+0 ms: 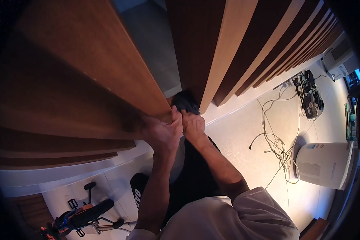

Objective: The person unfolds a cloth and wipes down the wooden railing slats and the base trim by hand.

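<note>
- In the head view, we see both hands brought close together in front of the wooden slats, with the left hand [163, 134] just beside the right hand [194, 126].
- Our right hand has its fingers closed over the near edge of a dark cloth [184, 102]; our left hand lies against the lower end of a broad wooden slat [120, 64] (how firmly it grips there, or whether it also touches the cloth, we cannot tell).
- The cloth lies just beyond our fingertips, in the gap between the broad slat and the darker slat [194, 48] to its right. The right hand is the nearer one, being on it.
- Bunched as it is, the cloth shows no clear long axis; the broad slat's own runs from the upper left down toward our hands.
- The cloth looks black or nearly so, soft, crumpled and matte, with folds bulging above the right knuckles.
- Around us, tangled cables [282, 154] lie on the pale tiled floor [236, 120] to the right, near a white appliance [322, 164]; a small bicycle [91, 212] is at lower left.
</note>
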{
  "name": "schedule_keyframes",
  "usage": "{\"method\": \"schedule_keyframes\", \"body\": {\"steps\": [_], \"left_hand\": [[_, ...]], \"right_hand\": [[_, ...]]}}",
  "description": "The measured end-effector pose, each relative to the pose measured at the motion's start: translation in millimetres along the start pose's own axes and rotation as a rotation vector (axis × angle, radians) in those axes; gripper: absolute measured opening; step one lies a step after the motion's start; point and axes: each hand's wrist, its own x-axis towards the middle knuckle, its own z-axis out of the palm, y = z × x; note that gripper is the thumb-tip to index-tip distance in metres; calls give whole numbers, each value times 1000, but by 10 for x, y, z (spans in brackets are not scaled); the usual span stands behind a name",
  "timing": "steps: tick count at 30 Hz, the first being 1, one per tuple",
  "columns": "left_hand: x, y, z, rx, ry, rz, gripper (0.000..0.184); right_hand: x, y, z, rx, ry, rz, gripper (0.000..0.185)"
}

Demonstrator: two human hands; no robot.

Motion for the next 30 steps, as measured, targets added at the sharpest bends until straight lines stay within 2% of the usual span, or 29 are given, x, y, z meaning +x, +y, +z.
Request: {"method": "schedule_keyframes", "body": {"steps": [2,4,5,7,8,10,12,13,16,19,20,22,25,27,28,30], "left_hand": [[-35,-8,9,9,21,4,61],[47,24,50,-19,72,26,61],[45,25,48,-49,75,14,63],[12,14,43,-70,59,-13,64],[15,32,34,-41,43,-39,64],[-26,21,19,-4,21,-62,64],[18,18,30,-22,76,17,63],[47,25,35,-31,96,48,63],[60,37,66,-88,63,-29,62],[81,-11,35,-128,144,-33,63],[119,10,-10,-165,51,-131,60],[194,66,-49,-184,17,-228,57],[185,68,9,-181,50,-276,51],[181,111,31,-157,73,-253,48],[183,117,35,-148,75,-262,48],[189,105,0,-143,14,-274,47]], "right_hand": [[-48,18,92,-25,51,-41,32],[-31,44,112,-90,255,-133,24],[57,45,22,-99,266,-137,24],[140,-3,-98,-44,12,-44,22],[136,16,-51,-43,-3,-36,22],[168,24,24,91,102,-57,24],[210,0,-14,160,183,-74,26],[127,-12,-38,167,160,-65,25],[-169,-8,-189,220,139,-61,23],[-342,10,-358,306,75,-69,22],[-341,19,-436,325,38,-57,22],[-332,73,-513,349,-30,-80,22],[-303,328,-438,393,-96,-104,25],[-274,475,-584,680,-161,-109,23],[-258,535,-665,684,-173,-111,23],[-211,561,-890,1035,-236,-95,11]]}}
